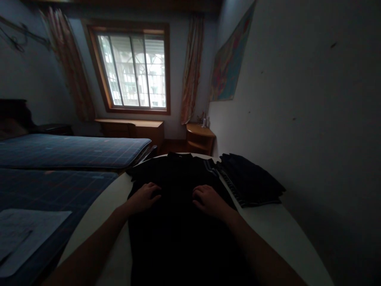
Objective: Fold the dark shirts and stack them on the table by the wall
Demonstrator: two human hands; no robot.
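Observation:
A black garment (175,222) lies spread flat on a white round table (268,226), its collar toward the far edge. My left hand (144,196) rests on the garment's left side with fingers curled down onto the cloth. My right hand (208,198) presses on the right side, fingers bent and pointing left. Both hands lie on top of the fabric about a hand's width apart; in the dim light I cannot see whether they pinch it.
A stack of folded dark clothes (253,180) with a striped edge sits at the table's far right by the wall. A bed with a blue checked cover (68,151) stands left, white paper (24,234) on it. Window (133,71), wooden desk (131,129) and corner shelf (200,137) beyond.

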